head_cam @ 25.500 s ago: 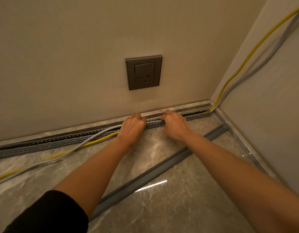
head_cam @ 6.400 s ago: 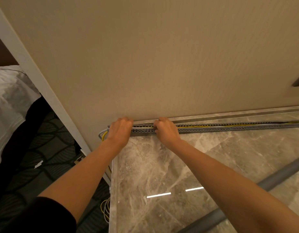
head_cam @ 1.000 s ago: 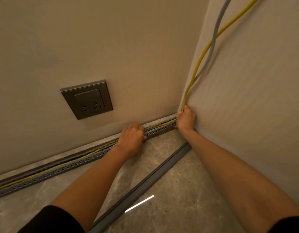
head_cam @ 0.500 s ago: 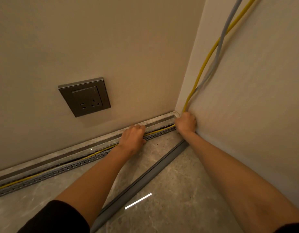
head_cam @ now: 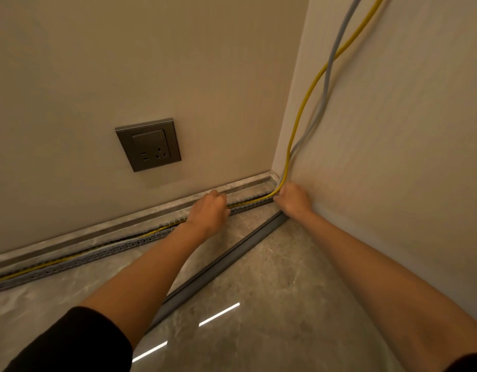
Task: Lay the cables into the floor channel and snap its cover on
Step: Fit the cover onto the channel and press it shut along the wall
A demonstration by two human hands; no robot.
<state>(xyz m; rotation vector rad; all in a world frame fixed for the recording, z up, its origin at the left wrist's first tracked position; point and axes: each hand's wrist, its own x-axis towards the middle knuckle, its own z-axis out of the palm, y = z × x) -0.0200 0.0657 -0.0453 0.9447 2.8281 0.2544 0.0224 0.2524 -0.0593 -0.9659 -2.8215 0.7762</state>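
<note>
A person kneels facing a room corner. A slotted grey floor channel (head_cam: 84, 257) runs along the foot of the wall from 8 o'clock to the corner at 1 o'clock.

The left hand (head_cam: 209, 208) rests on the channel near centre, fingers bent down over its edge. The right hand (head_cam: 293, 198) sits in the corner at 1 o'clock, fingers curled beside the cable bend. Whether either hand actually grips a cable cannot be told.

To do this step well, I judge the bend should be pressed low into the corner while the left hand holds the run down, so nothing springs above the slotted walls.

Inside the channel lies the yellow cable (head_cam: 307, 98), visible along its length. The grey cable (head_cam: 330, 57) drops down the wall from 12 o'clock; inside the channel it cannot be made out.

The cover (head_cam: 226, 259) lies loose on the floor, slanting from 6 o'clock to the corner, not yet fitted.
</note>
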